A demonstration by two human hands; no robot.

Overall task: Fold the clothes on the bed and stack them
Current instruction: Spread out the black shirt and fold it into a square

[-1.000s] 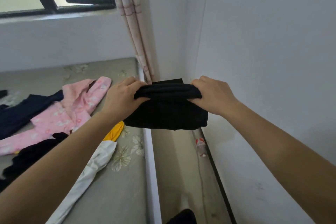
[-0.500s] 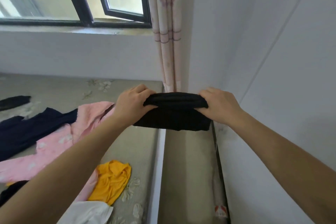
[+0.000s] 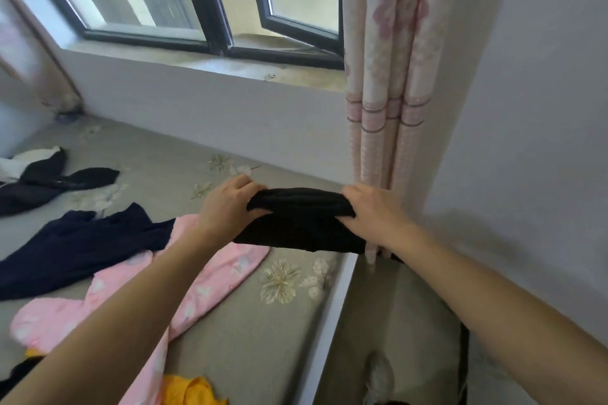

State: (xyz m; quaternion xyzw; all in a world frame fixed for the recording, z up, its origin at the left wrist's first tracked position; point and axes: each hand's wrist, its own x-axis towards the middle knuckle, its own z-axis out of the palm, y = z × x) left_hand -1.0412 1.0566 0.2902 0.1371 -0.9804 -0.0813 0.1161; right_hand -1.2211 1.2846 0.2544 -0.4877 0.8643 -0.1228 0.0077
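A folded black garment [image 3: 301, 223] hangs in the air over the bed's right edge. My left hand [image 3: 227, 204] grips its left end and my right hand [image 3: 375, 210] grips its right end, both shut on the upper fold. Below it on the grey floral bed [image 3: 237, 332] lie a pink patterned garment [image 3: 204, 276], a dark navy garment [image 3: 82, 240], a yellow garment [image 3: 187, 391] at the bottom edge, and black and white clothes [image 3: 42, 174] at the far left.
A white wall [image 3: 526, 108] stands close on the right, with a narrow floor gap [image 3: 394, 322] between it and the bed. A pink floral curtain [image 3: 385, 76] hangs in the corner. The window [image 3: 197, 10] and its sill run behind the bed.
The view has tilted up and left, showing more window and bed. Both hands still hold the black garment, which has moved left, from over the floor gap to the bed's right edge.
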